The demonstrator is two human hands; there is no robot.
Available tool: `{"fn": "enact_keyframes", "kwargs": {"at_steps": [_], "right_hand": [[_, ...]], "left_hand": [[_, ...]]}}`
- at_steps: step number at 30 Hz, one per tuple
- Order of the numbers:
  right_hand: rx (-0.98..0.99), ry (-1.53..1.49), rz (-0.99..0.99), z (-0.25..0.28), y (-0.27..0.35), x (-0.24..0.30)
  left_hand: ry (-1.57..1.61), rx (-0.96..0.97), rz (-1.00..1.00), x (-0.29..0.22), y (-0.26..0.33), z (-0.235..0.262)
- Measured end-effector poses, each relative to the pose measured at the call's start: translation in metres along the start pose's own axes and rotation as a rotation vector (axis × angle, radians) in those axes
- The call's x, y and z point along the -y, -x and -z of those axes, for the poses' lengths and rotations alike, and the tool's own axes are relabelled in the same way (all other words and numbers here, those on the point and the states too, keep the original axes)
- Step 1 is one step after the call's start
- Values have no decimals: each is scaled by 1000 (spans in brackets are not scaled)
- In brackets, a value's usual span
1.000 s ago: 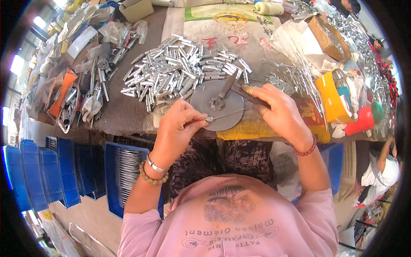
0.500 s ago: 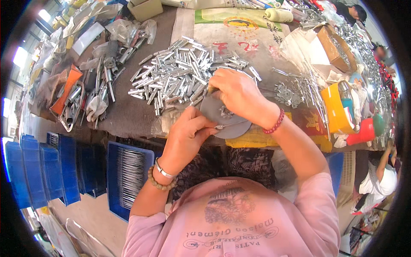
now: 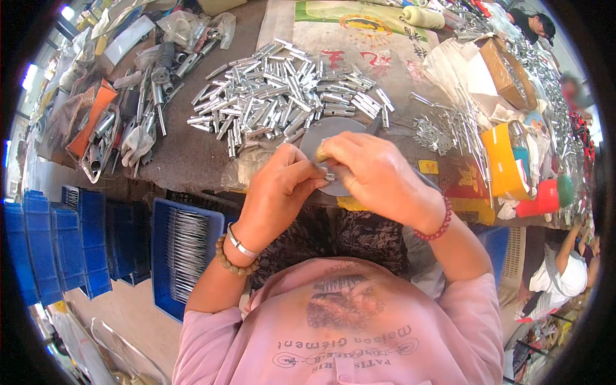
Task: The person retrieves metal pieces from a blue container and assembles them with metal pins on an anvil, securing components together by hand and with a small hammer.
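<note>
Both hands pinching one small silver metal part over the grey disc.

Left hand and right hand meet fingertip to fingertip, pinched on the small silver metal part just above the round grey metal disc at the near edge of the surface. Risk: the part could slip from so light a grip and drop among the heap of short silver metal tubes beyond.

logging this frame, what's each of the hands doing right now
left hand: closed, fingertips pinching a small metal part
right hand: closed, gripping the same small metal part over the round grey disc
</note>
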State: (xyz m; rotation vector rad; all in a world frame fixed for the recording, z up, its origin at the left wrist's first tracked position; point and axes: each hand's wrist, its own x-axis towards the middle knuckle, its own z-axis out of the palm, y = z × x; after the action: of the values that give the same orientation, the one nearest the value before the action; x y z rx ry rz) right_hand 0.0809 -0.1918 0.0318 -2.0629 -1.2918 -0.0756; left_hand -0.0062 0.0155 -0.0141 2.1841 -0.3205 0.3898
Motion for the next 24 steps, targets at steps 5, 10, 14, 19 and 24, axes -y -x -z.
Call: {"fn": "enact_keyframes", "kwargs": {"at_steps": [5,10,14,19,24], "right_hand": [[-38,-329,-238,2,7,8],[-28,-216,-274,-5,21,-1],[-24,-161,-250,-7,20,-1],[-107,-67,-142,-12,13,0],[-61,199,-14,-11,8,19]], "left_hand": [[0,6,31,-2,0,2],[27,-16,43,-2,1,-1],[22,-15,51,-2,0,-1],[22,-4,61,-3,1,0],[35,2,65,-2,1,-1]]}}
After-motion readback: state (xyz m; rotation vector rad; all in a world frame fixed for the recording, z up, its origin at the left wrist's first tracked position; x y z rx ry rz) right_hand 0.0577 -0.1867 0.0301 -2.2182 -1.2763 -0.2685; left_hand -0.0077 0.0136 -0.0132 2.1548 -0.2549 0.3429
